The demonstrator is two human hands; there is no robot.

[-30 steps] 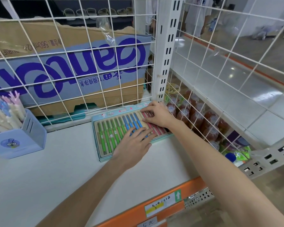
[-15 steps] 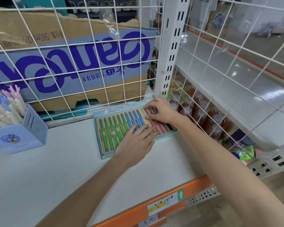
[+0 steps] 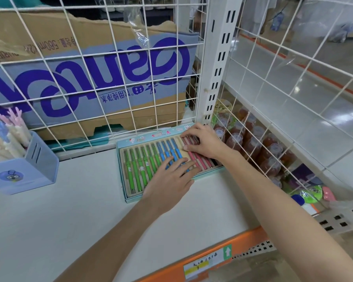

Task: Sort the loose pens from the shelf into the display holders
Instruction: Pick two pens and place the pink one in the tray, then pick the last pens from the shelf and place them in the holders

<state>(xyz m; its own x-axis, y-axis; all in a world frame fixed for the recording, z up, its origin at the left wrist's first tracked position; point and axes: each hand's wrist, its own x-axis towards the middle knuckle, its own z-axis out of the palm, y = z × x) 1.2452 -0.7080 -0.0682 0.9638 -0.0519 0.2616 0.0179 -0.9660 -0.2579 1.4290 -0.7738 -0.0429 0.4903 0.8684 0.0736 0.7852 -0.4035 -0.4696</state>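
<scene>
Head view: flat pen display tray point(image 3: 124, 174) sits mid-frame on the white shelf point(image 3: 69, 210), against the wire grid. Green pens point(image 3: 139, 171), blue pens point(image 3: 168, 151) and pink pens point(image 3: 200, 161) lie in parallel slots. Left hand point(image 3: 169, 180) lies flat, fingers straight, pressing the blue row. Right hand point(image 3: 202, 142) has fingers curled over the top ends of the pink pens; an actual pinch isn't visible. Pens look light, stiff, smooth plastic that would roll; best pinched mid-barrel. Blue pen holder point(image 3: 22, 174) at left edge.
</scene>
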